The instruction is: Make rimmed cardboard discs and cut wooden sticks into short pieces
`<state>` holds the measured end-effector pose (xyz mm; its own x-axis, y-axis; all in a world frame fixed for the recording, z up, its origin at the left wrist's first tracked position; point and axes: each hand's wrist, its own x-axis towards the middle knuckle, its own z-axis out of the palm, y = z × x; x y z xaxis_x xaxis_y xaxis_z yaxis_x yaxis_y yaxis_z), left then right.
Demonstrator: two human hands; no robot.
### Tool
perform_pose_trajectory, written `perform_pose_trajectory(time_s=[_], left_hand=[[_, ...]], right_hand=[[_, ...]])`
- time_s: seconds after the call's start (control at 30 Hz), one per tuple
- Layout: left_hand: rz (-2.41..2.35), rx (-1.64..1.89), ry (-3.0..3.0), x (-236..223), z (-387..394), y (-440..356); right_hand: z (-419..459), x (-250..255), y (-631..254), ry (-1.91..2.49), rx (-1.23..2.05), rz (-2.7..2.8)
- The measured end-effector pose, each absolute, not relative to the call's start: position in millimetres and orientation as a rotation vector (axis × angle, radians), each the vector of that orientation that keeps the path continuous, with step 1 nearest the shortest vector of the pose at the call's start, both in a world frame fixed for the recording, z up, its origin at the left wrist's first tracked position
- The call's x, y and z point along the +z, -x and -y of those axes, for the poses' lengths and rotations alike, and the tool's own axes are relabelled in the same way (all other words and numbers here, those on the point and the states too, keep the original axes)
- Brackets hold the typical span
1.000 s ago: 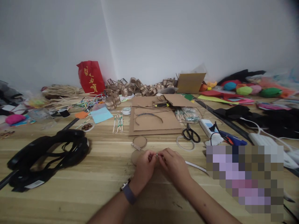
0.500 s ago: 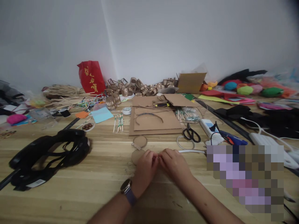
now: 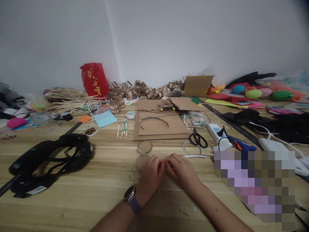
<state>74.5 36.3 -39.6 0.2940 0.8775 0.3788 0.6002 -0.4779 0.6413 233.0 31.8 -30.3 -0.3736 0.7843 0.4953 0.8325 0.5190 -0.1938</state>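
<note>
Pale strip (image 3: 198,156), one, slim and smooth, lies just beyond the right hand (image 3: 181,169), almost level; a second ago it slanted lower. The left hand (image 3: 152,170) and right hand meet, fingers curled nearly closed, fingertips together; a small piece seen between them earlier is now hidden, so I cannot tell what they hold or whether the strip reaches them. One watch (image 3: 129,193) is on the left wrist. Beyond are two cardboard discs (image 3: 145,147), one partly behind the left hand, one pair of scissors (image 3: 198,140), then cardboard sheets (image 3: 161,127) and, farthest, one red bag (image 3: 94,80).
</note>
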Motion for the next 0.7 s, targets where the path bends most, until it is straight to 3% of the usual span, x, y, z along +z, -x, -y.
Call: perform_pose_trajectory(time_s=[0.2,0.5,0.7], left_hand=[[-1.303,1.013,-2.13,-38.5,-37.3,-74.2],[-1.3,0.985,-2.09,-37.2,-37.2,-74.8],[-1.312,1.058,-1.845,-34.2,-37.5,-76.1]], right_hand=[[-30.7,-31.8,-231.3,1.35,0.129,2.112],[-29.6,-30.6,-228.7,1.343,0.238,1.984],[-31.7,-26.5,-227.0,1.332,0.545,1.603]])
